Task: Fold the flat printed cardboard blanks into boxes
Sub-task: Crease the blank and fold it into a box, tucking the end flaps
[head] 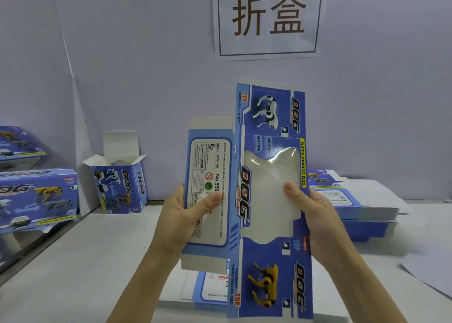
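Observation:
I hold a flat blue printed cardboard blank [269, 117] upright above the table, its long axis vertical. It shows robot dogs, "DOG" lettering and a clear plastic window in the middle. My left hand [186, 215] grips the left panel with the white label, thumb on the front. My right hand [310, 207] grips the right edge, thumb pressed on the window. Another flat blank [208, 291] lies on the table under it, partly hidden.
A stack of flat blanks [362, 205] lies at the right. An upright folded box [119, 188] with open top flaps stands at the back left. More finished boxes [36, 198] are piled at the far left. A paper sign [269, 17] hangs on the wall.

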